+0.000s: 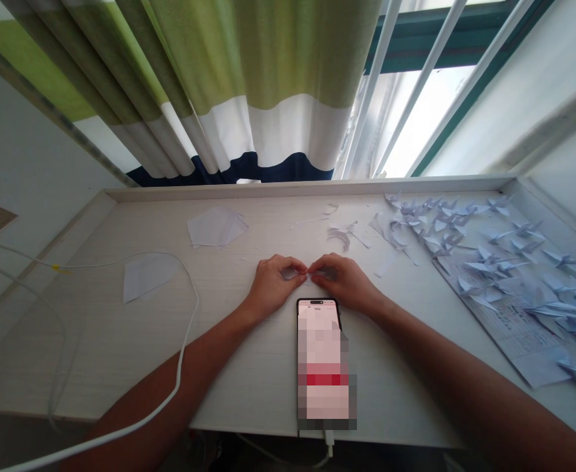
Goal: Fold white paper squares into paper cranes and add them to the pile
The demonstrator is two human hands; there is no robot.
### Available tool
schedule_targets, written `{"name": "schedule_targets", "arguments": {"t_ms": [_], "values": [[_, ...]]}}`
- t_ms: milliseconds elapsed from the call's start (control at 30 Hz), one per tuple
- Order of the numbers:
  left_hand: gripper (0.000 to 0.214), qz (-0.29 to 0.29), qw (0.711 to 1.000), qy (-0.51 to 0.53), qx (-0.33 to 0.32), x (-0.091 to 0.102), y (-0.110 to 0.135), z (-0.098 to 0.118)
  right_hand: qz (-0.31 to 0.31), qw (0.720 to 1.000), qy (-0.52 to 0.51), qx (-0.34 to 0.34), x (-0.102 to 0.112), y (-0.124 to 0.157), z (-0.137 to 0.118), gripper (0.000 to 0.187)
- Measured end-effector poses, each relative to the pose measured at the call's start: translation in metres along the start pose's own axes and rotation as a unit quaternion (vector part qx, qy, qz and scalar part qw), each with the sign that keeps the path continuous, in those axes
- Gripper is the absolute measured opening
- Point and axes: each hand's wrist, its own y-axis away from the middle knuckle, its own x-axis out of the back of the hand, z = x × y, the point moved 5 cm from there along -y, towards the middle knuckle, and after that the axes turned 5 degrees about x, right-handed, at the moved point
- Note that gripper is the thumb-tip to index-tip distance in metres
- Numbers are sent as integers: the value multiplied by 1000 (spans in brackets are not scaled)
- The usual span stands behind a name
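My left hand [274,280] and my right hand [344,280] rest side by side on the pale desk [248,367], fingertips meeting. Both are curled and pinch a small piece of folded white paper [301,273] between them; most of it is hidden under the fingers. A phone [323,364] lies face up just in front of my hands, its screen lit, with a cable plugged into its near end.
Several folded paper cranes [508,262] lie spread over a printed sheet [523,341] at the right. Paper scraps [346,235] sit behind my hands. Two flat white paper pieces [216,227] [147,275] lie at the left, with a white cable [184,354] looping across. Curtain and barred window behind.
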Motion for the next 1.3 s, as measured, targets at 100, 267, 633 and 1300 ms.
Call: {"name": "schedule_targets", "arguments": {"t_ms": [100,267,633,1300], "values": [[15,4,1000,5,5,-1,-1,-1,-15,1000,3,9,0,-3,-2,21],[15,18,1000,-20,-12,-1,-1,-1,-14,1000,7,25,1,-1,-1,21],[15,-20,983,-99,-153,-2,10,7,3,994,49,100,-2,9,-1,19],[10,-52,998,16,-33,-6,-9,-3,22,998,37,40,-4,2,-4,13]]}}
